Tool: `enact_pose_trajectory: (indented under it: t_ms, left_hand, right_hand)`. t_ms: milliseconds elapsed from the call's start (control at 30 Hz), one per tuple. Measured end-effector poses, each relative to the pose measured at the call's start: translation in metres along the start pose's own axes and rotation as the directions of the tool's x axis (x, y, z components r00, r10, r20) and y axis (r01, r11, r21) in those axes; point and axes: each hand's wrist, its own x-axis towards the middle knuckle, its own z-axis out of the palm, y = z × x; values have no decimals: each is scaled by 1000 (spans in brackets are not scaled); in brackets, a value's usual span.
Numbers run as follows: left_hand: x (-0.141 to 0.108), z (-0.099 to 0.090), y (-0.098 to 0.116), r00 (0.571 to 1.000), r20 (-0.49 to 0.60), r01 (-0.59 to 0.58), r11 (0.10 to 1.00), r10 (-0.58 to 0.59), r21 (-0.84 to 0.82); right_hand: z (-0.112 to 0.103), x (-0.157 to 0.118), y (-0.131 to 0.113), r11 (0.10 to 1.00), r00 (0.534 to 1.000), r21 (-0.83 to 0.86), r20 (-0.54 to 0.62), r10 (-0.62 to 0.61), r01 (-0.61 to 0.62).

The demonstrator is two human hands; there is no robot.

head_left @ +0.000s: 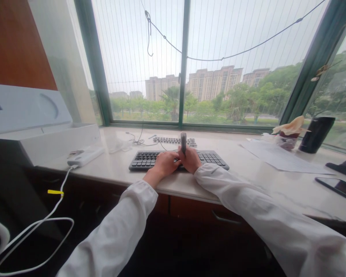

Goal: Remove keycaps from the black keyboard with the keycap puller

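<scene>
A black keyboard (142,161) lies on the pale countertop, with several switches or keys exposed at its left part. My right hand (192,159) is closed around a dark, upright tool handle (183,141) over the keyboard's middle; the tool's lower end is hidden by my hands. Beside it, my left hand (165,163) rests on the keyboard, fingers bent and pressed together near the right hand. Whether it pinches anything is hidden. Behind the keyboard lie rows of loose keycaps (173,141).
A thin cable (138,142) lies behind the keyboard. At left are a white box (60,140) and a white power strip (85,157). Paper sheets (285,157), a black cup (317,134) and a phone (338,187) sit at right. The window stands behind.
</scene>
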Motion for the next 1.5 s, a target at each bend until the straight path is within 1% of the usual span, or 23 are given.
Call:
enact_pose_trajectory:
  t_ms: [100,167,267,333,400,467,500,600,667,733,800,900,967,1033,1200,1300,1433,1500]
  left_hand:
    - [-2,0,3,1000,-8,12,1000,-12,26]
    - [-4,2,4,999,-35,3,1000,-2,23]
    - [-6,3,7,997,-79,-21,1000,21,-7]
    - [-6,3,8,993,-112,-32,999,29,-23]
    - [-5,2,9,987,-157,-40,998,33,-40]
    - [-5,1,8,979,-201,-33,997,18,-71]
    - [-5,0,8,975,-223,-32,995,10,-92]
    - [-4,0,5,959,-283,-57,987,12,-151]
    - [-3,1,4,951,-308,-69,982,12,-176]
    - [-4,1,3,951,-310,-61,981,0,-185]
    - [-4,0,3,953,-303,-36,984,-18,-173]
    - [-6,-3,6,954,-294,25,991,-63,-129]
    - [-7,-5,8,952,-291,64,993,-92,-103]
    - [-7,-6,8,951,-292,78,993,-102,-92]
    - [-7,-6,7,948,-311,31,994,-63,-105]
    - [-7,-6,6,950,-308,19,993,-55,-118]
    - [-7,-6,6,948,-311,31,993,-65,-115]
    - [-7,-6,6,944,-322,35,993,-70,-112]
  right_hand:
    - [2,3,-5,999,996,34,-86,24,-21]
    - [2,6,-7,995,987,48,-136,88,-82]
    - [-4,13,-4,980,958,47,-207,198,-192]
    - [-9,17,0,969,940,51,-237,247,-242]
    - [-14,22,5,955,924,74,-243,297,-288]
    - [-17,27,11,932,913,126,-194,359,-340]
    - [-18,28,15,916,910,164,-142,390,-367]
    - [-20,31,25,857,899,278,70,433,-434]
    - [-21,30,29,831,892,327,210,400,-449]
    - [-22,29,31,830,889,350,316,332,-435]
    - [-23,26,31,845,886,350,378,267,-404]
    - [-25,24,29,867,883,360,437,169,-344]
    - [-26,23,29,858,874,393,470,123,-332]
    - [-26,22,30,834,863,428,493,105,-347]
    - [-25,21,33,806,863,491,503,48,-330]
    - [-24,21,33,792,860,507,508,44,-340]
    - [-22,21,33,774,849,517,526,50,-366]
    - [-22,21,34,784,846,499,529,61,-369]
